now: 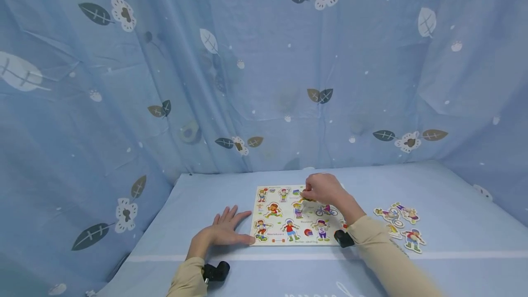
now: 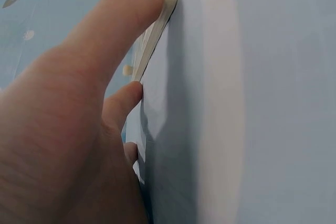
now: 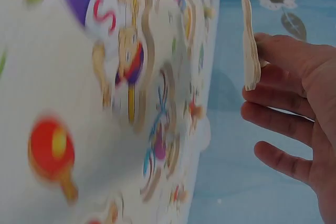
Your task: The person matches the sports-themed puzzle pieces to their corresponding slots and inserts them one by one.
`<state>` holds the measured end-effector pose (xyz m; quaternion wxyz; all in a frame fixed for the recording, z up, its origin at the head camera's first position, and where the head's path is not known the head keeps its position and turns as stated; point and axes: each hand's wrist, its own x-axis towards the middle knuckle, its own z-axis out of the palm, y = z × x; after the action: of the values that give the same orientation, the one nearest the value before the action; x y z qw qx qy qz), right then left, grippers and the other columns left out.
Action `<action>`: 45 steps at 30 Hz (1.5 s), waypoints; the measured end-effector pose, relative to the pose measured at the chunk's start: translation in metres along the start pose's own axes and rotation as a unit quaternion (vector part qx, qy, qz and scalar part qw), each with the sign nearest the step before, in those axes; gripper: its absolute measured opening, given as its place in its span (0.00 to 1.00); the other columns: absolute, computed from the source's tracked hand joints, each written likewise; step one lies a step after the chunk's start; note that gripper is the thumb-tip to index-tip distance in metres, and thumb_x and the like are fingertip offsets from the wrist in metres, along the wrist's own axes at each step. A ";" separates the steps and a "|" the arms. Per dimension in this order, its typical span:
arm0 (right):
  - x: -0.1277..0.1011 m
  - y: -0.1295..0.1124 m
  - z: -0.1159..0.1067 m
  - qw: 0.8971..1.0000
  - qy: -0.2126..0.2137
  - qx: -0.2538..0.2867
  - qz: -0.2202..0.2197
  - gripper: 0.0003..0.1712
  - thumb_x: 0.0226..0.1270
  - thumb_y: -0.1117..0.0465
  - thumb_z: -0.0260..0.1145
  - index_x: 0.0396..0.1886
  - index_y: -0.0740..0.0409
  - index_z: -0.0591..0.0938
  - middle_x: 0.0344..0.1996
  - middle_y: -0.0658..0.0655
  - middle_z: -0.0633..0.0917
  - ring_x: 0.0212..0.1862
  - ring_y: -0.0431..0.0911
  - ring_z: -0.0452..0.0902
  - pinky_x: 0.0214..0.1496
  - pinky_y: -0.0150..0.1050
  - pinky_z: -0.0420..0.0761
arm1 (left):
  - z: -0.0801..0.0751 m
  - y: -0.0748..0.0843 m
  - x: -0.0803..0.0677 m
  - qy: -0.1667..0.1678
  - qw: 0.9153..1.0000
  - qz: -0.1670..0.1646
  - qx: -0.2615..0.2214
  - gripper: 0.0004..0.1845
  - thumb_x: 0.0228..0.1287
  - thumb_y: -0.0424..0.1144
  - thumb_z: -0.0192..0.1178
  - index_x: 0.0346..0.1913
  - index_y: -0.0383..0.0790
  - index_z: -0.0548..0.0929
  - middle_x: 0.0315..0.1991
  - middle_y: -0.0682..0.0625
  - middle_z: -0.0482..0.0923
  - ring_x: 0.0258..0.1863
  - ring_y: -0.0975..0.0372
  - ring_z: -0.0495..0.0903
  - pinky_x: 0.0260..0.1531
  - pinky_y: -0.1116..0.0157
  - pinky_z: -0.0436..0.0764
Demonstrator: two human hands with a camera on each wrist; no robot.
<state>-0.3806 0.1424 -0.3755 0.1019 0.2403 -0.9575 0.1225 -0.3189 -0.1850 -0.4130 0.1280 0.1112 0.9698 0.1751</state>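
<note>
A wooden puzzle board with cartoon sports figures lies flat in the head view. My right hand is over its far right part and pinches a small wooden puzzle piece. In the right wrist view that puzzle piece stands edge-on between thumb and fingers, off the board, its picture turned out of sight. The other fingers spread below it. My left hand lies at the board's left side with fingers spread. In the left wrist view its thumb touches the board's edge.
Several loose puzzle pieces lie in a cluster on the table right of the board, partly overlapping, near the right forearm. A pale blue cloth with a white stripe covers the table. A patterned blue curtain hangs behind.
</note>
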 end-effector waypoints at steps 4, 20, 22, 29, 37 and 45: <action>0.011 -0.015 0.010 1.000 0.002 -0.002 -0.004 0.13 0.63 0.49 0.72 0.23 0.48 0.83 0.19 0.43 0.79 0.21 0.39 0.69 0.24 0.35 0.70 | 0.001 0.000 0.000 -0.002 1.000 0.002 0.000 0.53 0.47 0.73 0.64 0.75 0.54 0.63 0.79 0.38 0.45 0.78 0.41 0.39 0.73 0.38 0.40; 0.036 -0.068 0.046 1.000 -0.024 0.005 -0.020 0.26 0.63 0.50 0.71 0.10 0.46 0.70 0.09 0.43 0.61 0.15 0.38 0.55 0.24 0.34 0.58 | 0.001 0.003 -0.002 -0.009 1.000 -0.002 0.004 0.51 0.49 0.72 0.63 0.76 0.55 0.62 0.79 0.38 0.44 0.78 0.42 0.38 0.74 0.38 0.40; 0.036 -0.073 0.049 0.999 -0.035 0.010 -0.014 0.27 0.64 0.51 0.71 0.09 0.47 0.69 0.08 0.43 0.62 0.15 0.38 0.56 0.24 0.35 0.59 | 0.002 0.003 -0.001 -0.012 1.000 -0.001 0.002 0.52 0.49 0.73 0.63 0.76 0.54 0.62 0.79 0.38 0.44 0.78 0.42 0.38 0.74 0.38 0.40; 0.037 -0.088 0.055 0.999 -0.046 -0.007 0.001 0.23 0.65 0.51 0.70 0.13 0.49 0.73 0.12 0.45 0.67 0.16 0.39 0.60 0.23 0.34 0.62 | 0.001 0.001 0.001 -0.007 1.000 0.005 0.006 0.52 0.49 0.74 0.62 0.76 0.54 0.62 0.79 0.37 0.44 0.78 0.41 0.38 0.73 0.38 0.39; 0.043 -0.100 0.052 0.996 -0.073 -0.044 0.022 0.15 0.66 0.54 0.69 0.22 0.54 0.79 0.19 0.50 0.74 0.22 0.43 0.66 0.29 0.39 0.69 | 0.001 -0.004 -0.001 -0.014 1.000 0.007 0.007 0.53 0.49 0.76 0.60 0.76 0.55 0.61 0.79 0.37 0.43 0.78 0.41 0.36 0.74 0.39 0.37; 0.048 -0.113 0.046 0.990 -0.077 -0.095 0.065 0.13 0.63 0.52 0.71 0.26 0.54 0.81 0.23 0.52 0.78 0.27 0.46 0.72 0.43 0.48 0.80 | -0.004 0.000 -0.005 0.000 1.000 0.008 0.011 0.51 0.50 0.74 0.61 0.76 0.56 0.61 0.79 0.39 0.44 0.78 0.43 0.38 0.74 0.39 0.40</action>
<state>-0.3731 0.0120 -0.3861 0.0419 0.1752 -0.9835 0.0189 -0.3153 -0.1878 -0.4084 0.1253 0.1207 0.9708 0.1650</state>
